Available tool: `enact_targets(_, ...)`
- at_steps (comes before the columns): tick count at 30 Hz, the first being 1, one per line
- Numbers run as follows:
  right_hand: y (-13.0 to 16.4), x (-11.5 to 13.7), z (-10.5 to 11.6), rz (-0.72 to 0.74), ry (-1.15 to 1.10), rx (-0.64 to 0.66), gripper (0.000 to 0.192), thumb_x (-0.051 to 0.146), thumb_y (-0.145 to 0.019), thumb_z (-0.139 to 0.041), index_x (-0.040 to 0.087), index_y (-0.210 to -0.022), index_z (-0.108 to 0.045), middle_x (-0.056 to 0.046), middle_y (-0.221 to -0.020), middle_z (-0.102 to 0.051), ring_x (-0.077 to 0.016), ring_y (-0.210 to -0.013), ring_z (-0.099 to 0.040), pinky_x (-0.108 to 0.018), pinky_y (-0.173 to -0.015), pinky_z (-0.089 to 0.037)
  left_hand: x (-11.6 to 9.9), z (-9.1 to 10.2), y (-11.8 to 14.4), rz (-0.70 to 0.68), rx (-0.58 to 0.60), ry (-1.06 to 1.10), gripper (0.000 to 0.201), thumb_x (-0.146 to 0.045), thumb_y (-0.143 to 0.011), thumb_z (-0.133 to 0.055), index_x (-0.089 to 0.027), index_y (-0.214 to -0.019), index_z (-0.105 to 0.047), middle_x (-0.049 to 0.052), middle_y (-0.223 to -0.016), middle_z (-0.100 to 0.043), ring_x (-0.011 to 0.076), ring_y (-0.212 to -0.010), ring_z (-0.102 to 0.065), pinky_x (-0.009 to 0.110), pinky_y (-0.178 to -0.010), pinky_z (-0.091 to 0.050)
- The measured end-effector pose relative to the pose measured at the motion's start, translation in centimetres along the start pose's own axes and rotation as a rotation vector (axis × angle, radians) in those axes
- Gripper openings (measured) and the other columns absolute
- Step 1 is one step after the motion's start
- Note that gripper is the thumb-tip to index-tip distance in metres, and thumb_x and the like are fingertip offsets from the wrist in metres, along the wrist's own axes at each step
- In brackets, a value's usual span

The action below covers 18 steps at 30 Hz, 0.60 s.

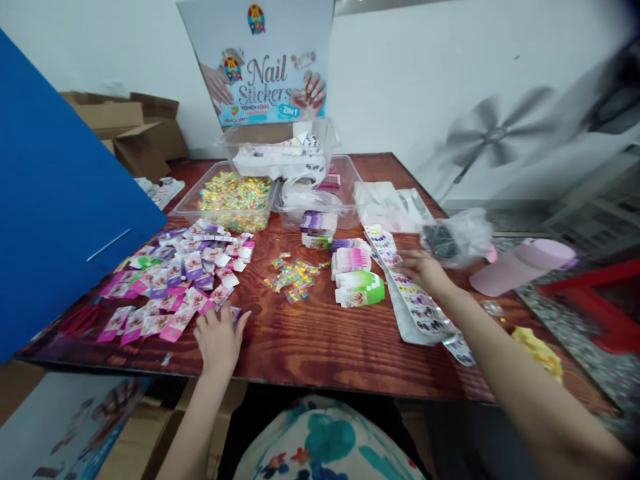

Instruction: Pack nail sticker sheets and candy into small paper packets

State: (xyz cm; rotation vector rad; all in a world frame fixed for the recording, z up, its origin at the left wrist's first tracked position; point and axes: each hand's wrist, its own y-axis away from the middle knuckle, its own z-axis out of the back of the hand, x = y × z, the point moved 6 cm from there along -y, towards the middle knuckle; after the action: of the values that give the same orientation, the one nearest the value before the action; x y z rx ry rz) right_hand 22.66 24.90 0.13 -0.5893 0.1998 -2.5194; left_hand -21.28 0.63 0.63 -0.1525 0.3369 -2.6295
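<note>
My left hand (219,337) rests at the near right edge of a heap of small printed nail-sticker boxes (175,270), pink, purple and a few green. Its thumb and fingers are apart, with a bit of a purple box (237,315) showing between them; I see no firm hold. On the right, my right hand (423,270) reaches over a stack of long nail-sticker sheets (420,307), fingers stretched out and touching its left edge. Between my hands lie small packets of colourful candy (294,277) and stacks of flat green, pink and purple boxes (357,270).
Behind are clear plastic tubs, one with candy packets (235,200), another with sticker strips (280,163). A large Nail Stickers carton (265,73) stands at the back. A pink bottle (523,267), a plastic bag (460,237) and a yellow cloth (537,353) are right; red scissors (80,320) left.
</note>
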Motion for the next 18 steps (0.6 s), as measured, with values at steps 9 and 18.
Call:
enact_targets(9, 3.7, 10.1, 10.2, -0.040, -0.284, -0.174, 0.038, 0.053, -0.087, -0.057, 0.018, -0.085, -0.069, -0.005, -0.075, -0.070, -0.0173, -0.064, -0.063, -0.027, -0.058, -0.049, -12.2, 7.1, 2.1, -0.454, 0.101, 1.054, 0.037, -0.040, -0.089, -0.056, -0.023, -0.122, -0.059, 0.009, -0.127, -0.058, 0.0238, -0.123, -0.049, 0.039, -0.109, -0.035)
enact_targets(18, 4.6, 19.1, 5.8, 0.034, -0.446, -0.211, 0.029, 0.046, -0.089, -0.058, 0.020, -0.089, -0.072, -0.005, -0.080, -0.073, -0.0185, -0.069, -0.067, -0.029, -0.064, -0.054, -20.3, 6.1, 3.7, -0.236, 0.764, 1.771, 0.033, -0.044, -0.084, -0.060, -0.013, -0.093, -0.067, 0.006, -0.085, -0.070, 0.0177, -0.078, -0.063, 0.027, -0.074, -0.048)
